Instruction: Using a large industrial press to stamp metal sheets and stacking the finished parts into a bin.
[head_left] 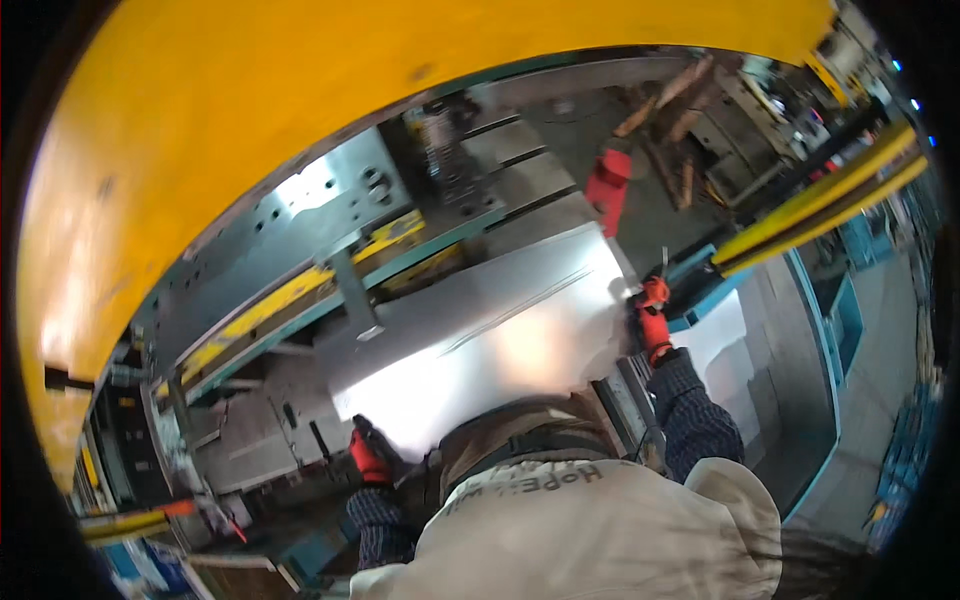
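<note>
A shiny flat metal sheet (490,325) lies across the press bed, its far side close to the tooling and a crease-like line running along it. At its near left corner is my left hand (370,455), in a red and black glove, closed on the edge. My right hand (652,322), gloved the same way, is closed at the sheet's right edge. The fingertips of both hands are partly hidden. A thin pale rod (665,262) stands up just beyond my right hand; whether I touch it I cannot tell.
A large yellow press frame (300,80) arches overhead. Beyond the sheet sits a bolted steel die (290,215) with a yellow-striped edge. A red cylinder (607,185) stands at the far right, near a yellow guard bar (820,205). A blue-edged bin (800,400) holds more sheet metal.
</note>
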